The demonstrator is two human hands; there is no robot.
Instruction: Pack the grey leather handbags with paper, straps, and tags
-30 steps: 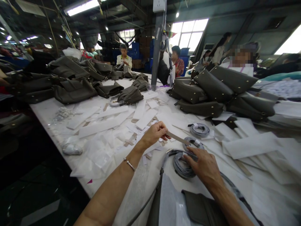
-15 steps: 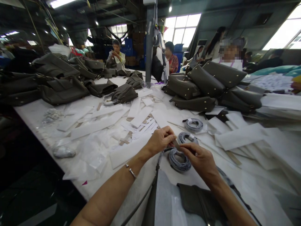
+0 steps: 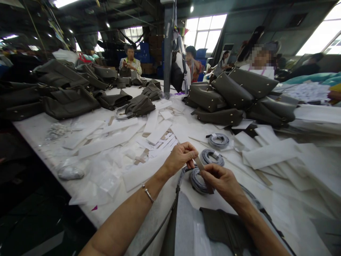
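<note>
My left hand (image 3: 180, 158) pinches the top of a narrow brown strip (image 3: 199, 163). The fingers of my right hand (image 3: 221, 180) close on the lower part of the same strip. Both hands hover over a coiled grey strap (image 3: 196, 178) lying on the white table (image 3: 149, 213). A second coil (image 3: 211, 156) lies just behind, and a third coil (image 3: 218, 140) sits farther back. A dark grey bag (image 3: 226, 231) partly wrapped in white paper lies under my right forearm, near the table's front edge.
White paper strips (image 3: 157, 132) and clear plastic bags (image 3: 103, 177) litter the table. Piles of dark grey bags (image 3: 69, 101) stand at the left and more bags (image 3: 234, 96) at the right. A steel post (image 3: 167, 49) rises mid-table. Several people work at the far end.
My right hand has left the coiled strap and come up to the brown strip. My left hand has drawn the strip nearer, and both hands now grip it together.
</note>
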